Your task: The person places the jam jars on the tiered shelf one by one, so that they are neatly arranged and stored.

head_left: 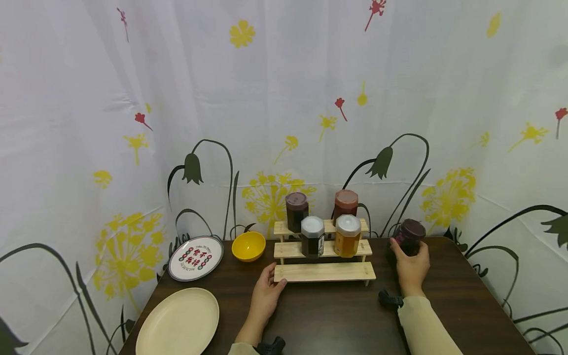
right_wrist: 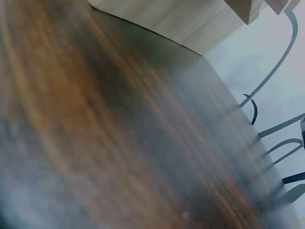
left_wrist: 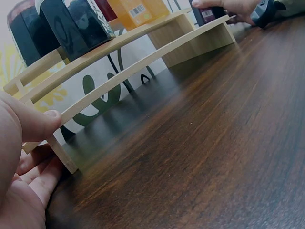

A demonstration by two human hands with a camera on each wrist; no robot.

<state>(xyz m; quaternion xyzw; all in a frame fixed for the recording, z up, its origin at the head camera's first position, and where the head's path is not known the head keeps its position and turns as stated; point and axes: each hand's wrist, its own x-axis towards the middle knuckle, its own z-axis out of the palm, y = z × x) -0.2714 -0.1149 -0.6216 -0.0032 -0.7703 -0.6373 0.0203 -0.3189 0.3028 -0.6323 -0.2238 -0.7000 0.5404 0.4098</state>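
A three-step wooden rack (head_left: 325, 272) stands on the table. At the left end of its lowest step, my left hand (head_left: 266, 296) grips the wood; the left wrist view shows the thumb (left_wrist: 45, 125) against the step's edge and the fingers below. My right hand (head_left: 411, 268) holds a dark jar (head_left: 410, 234) with a dark lid, to the right of the rack. On the top step are a dark jar (head_left: 297, 216) and a reddish-brown jar (head_left: 345, 204). The middle step bears a white-lidded dark jar (head_left: 312, 241) and an amber jar (head_left: 347, 239). The right wrist view does not show the right hand.
Left of the rack sits a yellow bowl (head_left: 249, 246). A white plate with red characters (head_left: 195, 259) leans near the curtain (head_left: 284, 98), and a large cream plate (head_left: 177, 323) lies at the front left. The dark wooden table (head_left: 337, 320) meets the curtain behind.
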